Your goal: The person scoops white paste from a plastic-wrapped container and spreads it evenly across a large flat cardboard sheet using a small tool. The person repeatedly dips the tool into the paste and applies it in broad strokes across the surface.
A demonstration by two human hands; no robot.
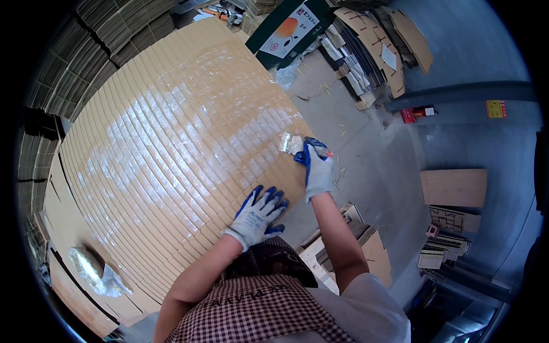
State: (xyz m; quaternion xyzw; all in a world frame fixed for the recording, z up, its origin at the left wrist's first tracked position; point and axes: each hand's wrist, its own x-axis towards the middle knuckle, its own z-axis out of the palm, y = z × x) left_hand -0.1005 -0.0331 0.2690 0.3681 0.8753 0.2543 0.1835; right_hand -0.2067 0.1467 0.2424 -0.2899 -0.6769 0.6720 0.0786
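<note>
Many tan cardboard sheets (189, 194) overlap like shingles across a broad surface in front of me, their edges forming rows of stripes. Shiny, wet-looking or film-like patches cover much of them. My left hand (258, 216), in a white glove with blue palm and fingertips, lies with fingers spread on the sheets' near edge. At the right edge, my right hand (318, 166), gloved alike, is closed round something. From its left side sticks out a whitish, shiny, flat-ended thing (291, 143) touching the cardboard; a small red bit shows on its right. The kind is unclear.
Stacked cardboard bundles (128, 26) line the far left. A dark green box (289, 31) with an orange fruit picture stands at the back, beside leaning cardboard pieces (372, 48). Clear wrapped film (97, 271) lies at the near left. A flat board (453, 187) is at the right.
</note>
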